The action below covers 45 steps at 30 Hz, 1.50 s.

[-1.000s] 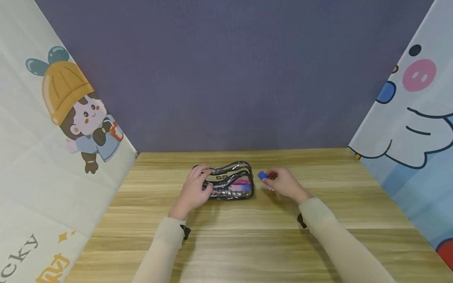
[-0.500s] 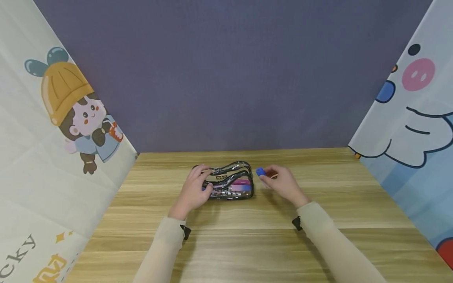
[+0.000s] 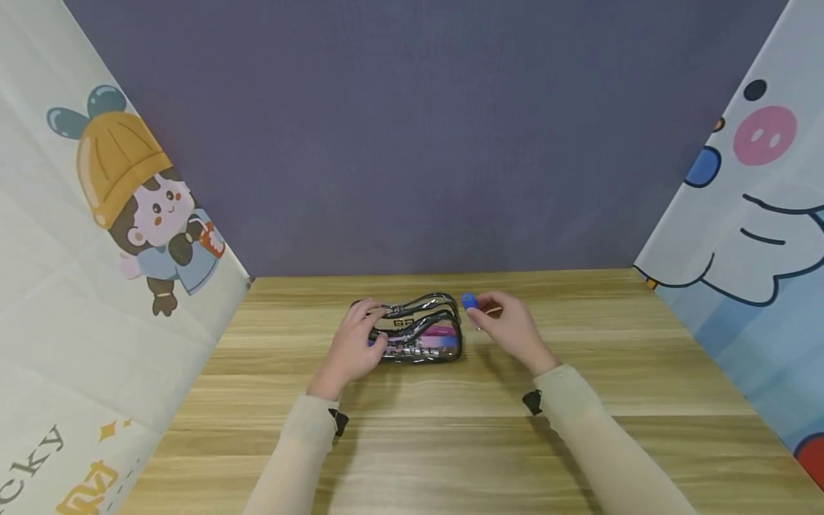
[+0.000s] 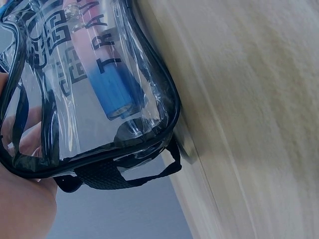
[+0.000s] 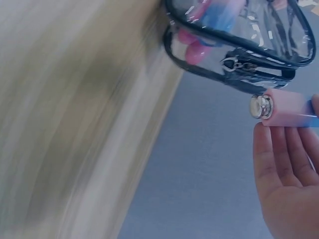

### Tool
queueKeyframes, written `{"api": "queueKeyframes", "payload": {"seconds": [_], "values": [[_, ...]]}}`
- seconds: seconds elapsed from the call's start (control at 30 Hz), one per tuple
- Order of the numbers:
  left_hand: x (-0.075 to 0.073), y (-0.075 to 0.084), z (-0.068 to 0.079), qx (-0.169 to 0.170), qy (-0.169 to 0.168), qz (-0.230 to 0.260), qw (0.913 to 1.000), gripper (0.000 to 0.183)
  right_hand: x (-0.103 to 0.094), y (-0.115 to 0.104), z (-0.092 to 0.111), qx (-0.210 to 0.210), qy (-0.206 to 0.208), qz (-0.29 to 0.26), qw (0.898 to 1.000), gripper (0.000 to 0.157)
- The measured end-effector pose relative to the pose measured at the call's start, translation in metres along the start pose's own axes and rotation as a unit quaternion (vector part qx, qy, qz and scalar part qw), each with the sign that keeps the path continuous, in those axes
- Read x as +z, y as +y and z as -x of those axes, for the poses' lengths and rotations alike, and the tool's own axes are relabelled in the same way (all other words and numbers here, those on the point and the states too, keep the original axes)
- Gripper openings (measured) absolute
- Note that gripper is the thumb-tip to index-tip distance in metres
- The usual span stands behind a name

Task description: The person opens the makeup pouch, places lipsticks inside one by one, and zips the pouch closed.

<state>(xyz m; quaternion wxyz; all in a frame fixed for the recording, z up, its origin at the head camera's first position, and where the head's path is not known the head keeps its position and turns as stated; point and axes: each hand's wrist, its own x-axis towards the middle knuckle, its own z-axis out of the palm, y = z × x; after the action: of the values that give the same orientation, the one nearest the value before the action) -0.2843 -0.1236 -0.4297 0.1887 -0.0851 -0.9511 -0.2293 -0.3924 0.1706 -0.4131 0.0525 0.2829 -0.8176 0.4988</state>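
Observation:
A clear zip pouch [image 3: 412, 354] with black piping and printed letters lies in the middle of the table. My left hand [image 3: 350, 350] grips its left side, and some fingers show through the clear plastic in the left wrist view. Inside the pouch is a pink-to-blue tube [image 4: 109, 84]; round pink ends [image 5: 195, 51] also show there in the right wrist view. My right hand [image 3: 515, 332] pinches a small pink-to-blue tube [image 5: 289, 108] with a silver end, its blue end [image 3: 469, 300] up, just right of the pouch's right end.
The wood-grain table [image 3: 412, 443] meets a dark grey-purple wall [image 3: 438, 143] at its back edge. White cartoon-printed cloths hang along the left [image 3: 51, 286] and right [image 3: 772, 300]. A black strap loop [image 4: 144, 179] sticks out from the pouch's end.
My right hand has moved left and slightly away from me with the tube, closer to the pouch's right end. The left hand and the pouch stay where they were.

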Motion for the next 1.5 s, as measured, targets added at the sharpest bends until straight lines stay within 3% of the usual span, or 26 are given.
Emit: {"api": "queueKeyframes", "payload": {"seconds": [0.4, 0.73, 1.5], "values": [[0.001, -0.001, 0.000, -0.001, 0.000, 0.000, 1.0000, 0.047, 0.006, -0.021, -0.009, -0.025, 0.017, -0.032, 0.999, 0.027], [0.000, -0.001, 0.000, -0.001, 0.001, 0.003, 1.0000, 0.047, 0.006, -0.033, -0.016, -0.015, 0.015, -0.059, 0.998, 0.031], [0.001, -0.002, 0.000, 0.005, 0.002, -0.004, 1.0000, 0.048, 0.013, -0.059, -0.030, -0.041, -0.005, -0.089, 0.995, 0.031]]}}
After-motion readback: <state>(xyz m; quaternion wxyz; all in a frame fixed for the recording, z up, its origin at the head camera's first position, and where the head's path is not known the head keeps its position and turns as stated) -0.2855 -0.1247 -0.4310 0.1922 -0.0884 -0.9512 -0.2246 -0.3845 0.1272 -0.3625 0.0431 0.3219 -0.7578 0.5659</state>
